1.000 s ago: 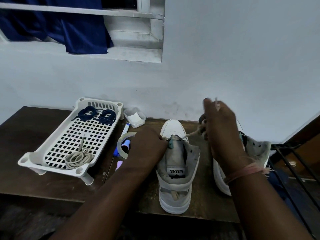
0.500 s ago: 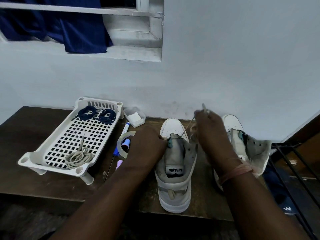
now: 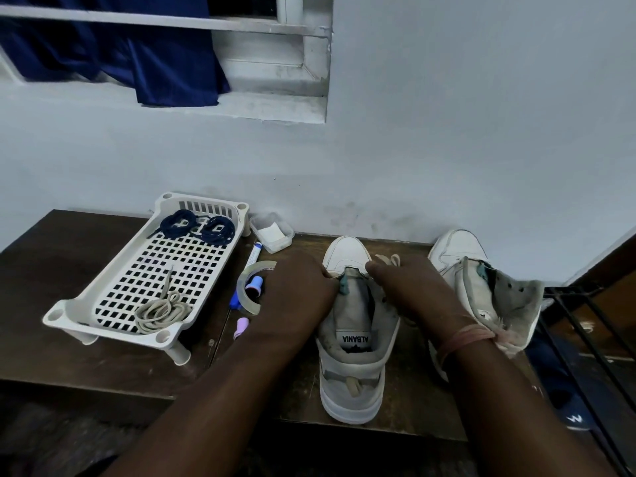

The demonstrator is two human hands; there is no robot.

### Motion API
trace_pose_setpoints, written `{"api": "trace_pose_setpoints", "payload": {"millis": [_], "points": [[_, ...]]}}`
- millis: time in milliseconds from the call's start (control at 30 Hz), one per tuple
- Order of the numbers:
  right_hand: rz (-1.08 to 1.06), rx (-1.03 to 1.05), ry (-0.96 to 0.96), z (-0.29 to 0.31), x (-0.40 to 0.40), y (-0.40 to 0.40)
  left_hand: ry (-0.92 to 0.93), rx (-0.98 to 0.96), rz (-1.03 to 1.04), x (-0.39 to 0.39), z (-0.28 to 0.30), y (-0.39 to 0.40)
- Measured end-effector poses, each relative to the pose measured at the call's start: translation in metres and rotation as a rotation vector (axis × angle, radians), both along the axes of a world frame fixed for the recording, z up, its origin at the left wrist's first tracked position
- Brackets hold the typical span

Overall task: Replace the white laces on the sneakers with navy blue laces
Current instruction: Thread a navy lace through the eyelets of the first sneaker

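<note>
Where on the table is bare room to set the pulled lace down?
Bare table left of the tray, and the front strip before it. Crowded: tape and pen between tray and left hand; the right hand between the sneakers.

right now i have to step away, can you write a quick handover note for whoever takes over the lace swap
Left hand holds the near sneaker by its eyelet edge.
Right hand is at the other edge; its grip on the white lace cannot be made out.
Done: one white lace coil lies in the tray; the far sneaker looks unlaced.
Left: pull out this lace, then thread the navy laces, still coiled in the tray, into both sneakers.
</note>
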State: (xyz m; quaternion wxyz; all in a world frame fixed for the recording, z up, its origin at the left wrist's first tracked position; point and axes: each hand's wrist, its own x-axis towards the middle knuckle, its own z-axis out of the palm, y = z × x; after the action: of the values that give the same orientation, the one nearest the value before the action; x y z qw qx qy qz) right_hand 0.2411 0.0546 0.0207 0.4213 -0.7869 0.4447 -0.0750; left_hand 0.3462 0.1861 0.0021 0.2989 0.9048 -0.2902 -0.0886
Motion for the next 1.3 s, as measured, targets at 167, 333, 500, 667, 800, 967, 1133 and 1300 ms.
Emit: {"api": "trace_pose_setpoints", "payload": {"millis": [167, 333, 500, 667, 800, 967, 1133, 1300], "points": [[-0.052, 0.041, -0.245, 0.011, -0.001, 0.005, 0.015, 0.017, -0.007, 0.000, 0.001, 0.002], [-0.314, 0.109, -0.804, 0.041, 0.002, 0.007, 0.010, 0.034, -0.004, 0.000, 0.004, 0.002], [-0.223, 0.056, -0.734, 0.036, -0.004, 0.003, 0.017, 0.036, 0.019, -0.003, 0.005, 0.000], [-0.146, 0.169, -0.643, 0.036, -0.004, 0.005, 0.063, 0.045, -0.011, -0.004, 0.009, 0.003], [0.005, 0.287, -0.586, 0.049, -0.010, 0.004, 0.146, -0.128, -0.034, 0.000, 0.022, 0.003], [0.108, 0.314, -0.564, 0.052, -0.015, 0.004, 0.430, -0.503, -0.359, 0.003, 0.048, 0.008], [0.140, 0.294, -0.587, 0.056, -0.017, 0.001, 0.316, -0.449, -0.377, 0.004, 0.049, 0.011], [0.017, -0.122, -0.326, 0.045, -0.014, -0.007, 0.586, -0.615, -0.177, 0.016, 0.054, 0.014]]}}
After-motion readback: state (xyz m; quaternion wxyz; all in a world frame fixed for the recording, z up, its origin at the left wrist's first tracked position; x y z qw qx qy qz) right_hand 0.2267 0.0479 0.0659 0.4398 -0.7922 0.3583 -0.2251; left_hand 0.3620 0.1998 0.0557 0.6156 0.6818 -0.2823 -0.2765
